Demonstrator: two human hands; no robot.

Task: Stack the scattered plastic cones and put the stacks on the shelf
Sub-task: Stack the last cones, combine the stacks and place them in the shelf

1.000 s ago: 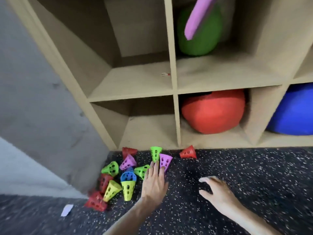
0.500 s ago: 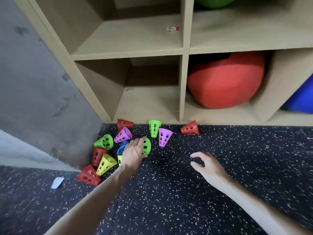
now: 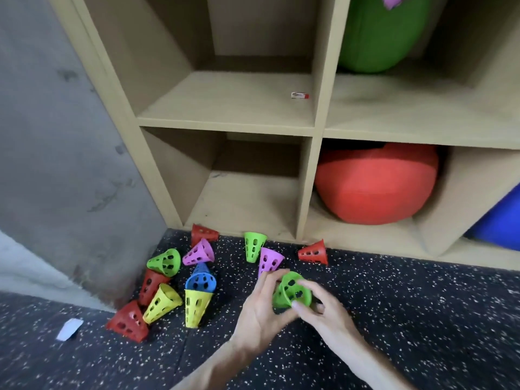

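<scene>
A green perforated cone [image 3: 291, 291] is lifted off the floor between both hands. My left hand [image 3: 259, 313] grips it from the left, and my right hand [image 3: 323, 308] pinches its rim from the right. Several cones lie scattered on the speckled floor: a purple one [image 3: 268, 260] just behind my fingers, an upside-down green one [image 3: 254, 246], a red one [image 3: 313, 252] to the right, and a cluster at left with a blue cone [image 3: 201, 280], yellow cones [image 3: 194, 306], a green cone [image 3: 166, 261] and red cones [image 3: 128, 323]. The wooden cubby shelf [image 3: 225, 129] stands behind them.
The lower left cubby [image 3: 239, 201] and the one above it hold no large items; a small label [image 3: 299, 95] lies in the upper one. A red ball [image 3: 377, 184], a green ball [image 3: 377, 32] and a blue ball [image 3: 501, 220] fill other cubbies. A paper scrap [image 3: 69, 329] lies at left.
My left hand picked the green cone out of the cluster and carried it right. My right hand came in from the right and took hold of its rim.
</scene>
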